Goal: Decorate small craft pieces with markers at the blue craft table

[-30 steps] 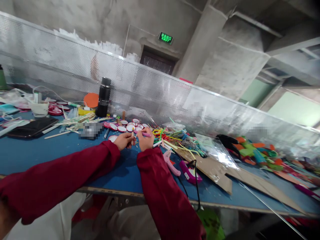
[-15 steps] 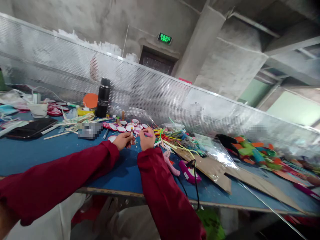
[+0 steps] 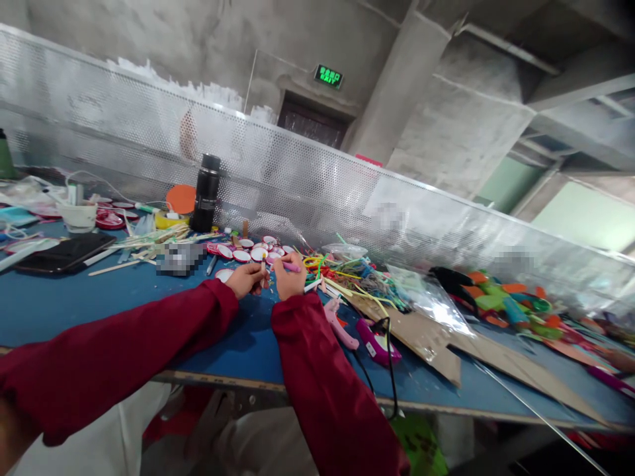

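My left hand [image 3: 245, 279] is closed in a pinch on a small thin upright piece [image 3: 263, 264], pale with a yellowish top and too small to name surely. Close on its right, my right hand [image 3: 288, 281] grips a purple pen [image 3: 292, 266], its tip pointing left at the piece. Behind both hands lie several round white discs with red rims [image 3: 258, 254]. A tangle of coloured cords and strips [image 3: 342, 268] spreads beyond the right hand. Beside the right sleeve rests a pink glue gun [image 3: 339, 324].
On the blue table [image 3: 228, 357] stand a black bottle [image 3: 206, 195] and a white cup [image 3: 79, 217]. Left lie a black phone [image 3: 64, 254] and wooden sticks [image 3: 116, 267]. Right are a purple device [image 3: 377, 342] with a black cable and cardboard [image 3: 417, 337]. A perforated metal screen [image 3: 307, 178] runs behind.
The view has shifted very slightly. My right hand and the pen have moved a touch left, closer to the small piece. Both grips stay the same.
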A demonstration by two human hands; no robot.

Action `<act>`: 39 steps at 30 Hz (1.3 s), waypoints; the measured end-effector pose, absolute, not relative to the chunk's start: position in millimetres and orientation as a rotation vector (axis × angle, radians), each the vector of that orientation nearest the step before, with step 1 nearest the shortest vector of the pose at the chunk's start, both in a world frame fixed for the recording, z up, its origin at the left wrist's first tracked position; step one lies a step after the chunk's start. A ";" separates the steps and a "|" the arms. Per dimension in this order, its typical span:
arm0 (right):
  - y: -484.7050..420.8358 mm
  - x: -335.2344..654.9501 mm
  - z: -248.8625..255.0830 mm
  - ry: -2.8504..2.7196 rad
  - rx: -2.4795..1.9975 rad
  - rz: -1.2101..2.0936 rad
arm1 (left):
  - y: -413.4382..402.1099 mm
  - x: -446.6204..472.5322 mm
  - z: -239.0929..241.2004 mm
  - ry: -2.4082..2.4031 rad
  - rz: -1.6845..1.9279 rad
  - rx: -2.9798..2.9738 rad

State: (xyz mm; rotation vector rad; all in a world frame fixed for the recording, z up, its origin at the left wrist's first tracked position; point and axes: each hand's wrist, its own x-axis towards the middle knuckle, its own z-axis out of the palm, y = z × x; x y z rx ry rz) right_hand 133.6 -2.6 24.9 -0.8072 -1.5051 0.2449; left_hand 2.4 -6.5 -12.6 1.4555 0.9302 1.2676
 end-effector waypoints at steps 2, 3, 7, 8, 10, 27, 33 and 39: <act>-2.3 132.6 23.9 -1.518 -0.804 0.253 | -6.6 2.5 -12.7 0.925 1.271 1.466; -1.7 132.7 23.5 -1.520 -0.808 0.256 | -6.7 2.6 -12.7 0.926 1.274 1.468; 0.9 135.2 24.0 -1.479 -0.834 0.232 | -7.0 3.1 -12.1 0.942 1.280 1.452; 0.8 135.7 24.4 -1.471 -0.830 0.228 | -7.1 3.3 -12.0 0.944 1.278 1.448; -0.5 135.5 25.2 -1.475 -0.814 0.231 | -7.5 3.6 -11.9 0.945 1.276 1.445; -1.9 132.6 22.9 -1.516 -0.809 0.230 | -8.0 4.0 -12.3 0.932 1.276 1.448; 0.9 135.7 23.4 -1.493 -0.829 0.198 | -7.5 3.5 -12.2 0.957 1.282 1.436; -3.0 134.1 24.9 -1.517 -0.817 0.216 | -8.7 3.6 -11.0 0.931 1.268 1.437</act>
